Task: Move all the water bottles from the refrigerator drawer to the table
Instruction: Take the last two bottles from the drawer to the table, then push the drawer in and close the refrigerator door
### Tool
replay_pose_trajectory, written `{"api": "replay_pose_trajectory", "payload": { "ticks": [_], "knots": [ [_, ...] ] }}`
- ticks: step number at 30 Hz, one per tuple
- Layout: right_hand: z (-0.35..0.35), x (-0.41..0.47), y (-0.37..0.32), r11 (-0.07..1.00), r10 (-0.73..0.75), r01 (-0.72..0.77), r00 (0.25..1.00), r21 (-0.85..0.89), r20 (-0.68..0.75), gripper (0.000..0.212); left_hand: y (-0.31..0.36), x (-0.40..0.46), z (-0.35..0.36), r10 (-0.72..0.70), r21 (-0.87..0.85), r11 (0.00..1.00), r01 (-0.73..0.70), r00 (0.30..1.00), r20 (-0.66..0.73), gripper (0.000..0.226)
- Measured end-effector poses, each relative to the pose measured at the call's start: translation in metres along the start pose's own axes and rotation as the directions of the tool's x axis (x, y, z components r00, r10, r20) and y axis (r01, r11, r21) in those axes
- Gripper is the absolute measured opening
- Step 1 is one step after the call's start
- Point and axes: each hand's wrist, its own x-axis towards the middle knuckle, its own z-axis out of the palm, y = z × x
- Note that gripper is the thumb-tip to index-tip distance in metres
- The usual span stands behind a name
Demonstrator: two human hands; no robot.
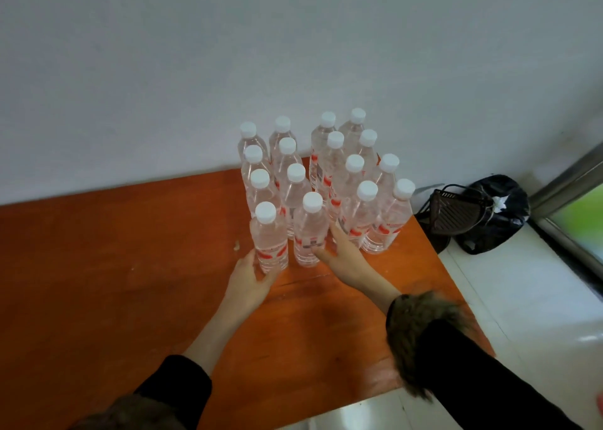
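Water bottles (326, 181): 15 counted, all upright, caps up, clustered on surface (130, 250) | your left hand (251, 274) grips front-left bottle (269, 237) | your right hand (342, 253) grips neighbouring bottle (310, 234).

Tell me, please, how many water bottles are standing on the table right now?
14, upright in four rows on the table near the wall: the left two rows hold four each, the right two three each. The left hand and right hand hold the nearest two. None seem hidden.
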Motion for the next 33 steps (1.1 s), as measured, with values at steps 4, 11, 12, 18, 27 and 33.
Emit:
{"api": "replay_pose_trajectory", "payload": {
  "ticks": [4,11,12,18,27,33],
  "knots": [
    [-0.008,-0.040,0.001,0.995,-0.026,0.018,0.996,-0.099,-0.081,0.065,0.009,-0.029,0.012,0.077,0.078,0.994,-0.079,0.996,0.034,0.052],
    [-0.060,-0.172,0.017,0.900,-0.104,-0.043,0.945,-0.433,-0.311,0.067,0.076,-0.106,0.057,0.563,0.193,0.794,-0.576,0.817,0.123,0.062],
    [-0.070,-0.199,0.020,0.869,-0.106,-0.087,0.929,-0.487,-0.354,0.068,0.088,-0.122,0.066,0.612,0.231,0.744,-0.627,0.778,0.142,0.064],
    [-0.124,-0.378,0.037,0.622,-0.153,-0.387,0.792,-0.680,-0.591,0.077,0.159,-0.232,0.131,0.841,0.423,0.292,-0.857,0.441,0.313,0.071],
    [-0.178,-0.638,0.079,0.395,-0.143,-0.794,0.443,-0.462,-0.885,0.083,0.249,-0.403,0.272,0.884,0.294,-0.214,-0.932,-0.057,0.463,0.070],
    [-0.203,-0.762,0.116,0.305,-0.083,-0.919,0.235,-0.249,-0.969,0.084,0.292,-0.509,0.375,0.829,0.085,-0.371,-0.925,-0.289,0.480,0.070]
  ]
}}
